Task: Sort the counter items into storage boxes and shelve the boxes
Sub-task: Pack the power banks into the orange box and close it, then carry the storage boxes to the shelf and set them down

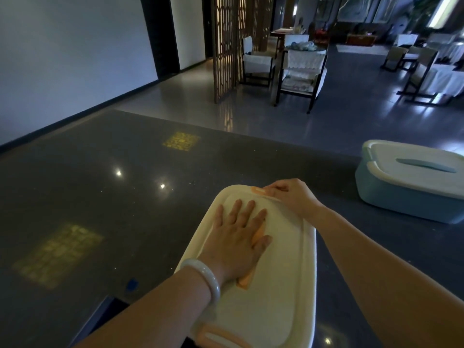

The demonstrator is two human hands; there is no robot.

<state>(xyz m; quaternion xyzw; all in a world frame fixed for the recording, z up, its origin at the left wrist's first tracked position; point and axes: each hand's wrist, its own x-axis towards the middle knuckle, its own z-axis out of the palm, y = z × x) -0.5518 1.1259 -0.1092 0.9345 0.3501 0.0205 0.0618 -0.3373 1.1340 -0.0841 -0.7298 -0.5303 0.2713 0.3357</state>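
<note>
your left hand [238,237] lies flat, fingers straight, on the cream plastic lid of the orange-clasped storage box [283,285], holding it down on the dark speckled worktop [100,197]. your right hand [293,197] pinches the far orange clasp [258,190], apparently to latch it. the lidded blue storage box [411,182] stands well apart at right.

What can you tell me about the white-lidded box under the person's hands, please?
The white-lidded box stands closed on the dark counter. The lid looks like matte plastic, rounded, with orange clasps at both ends and an orange handle. The left hand presses flat on the lid over the handle; the right hand pinches the far clasp.
</note>
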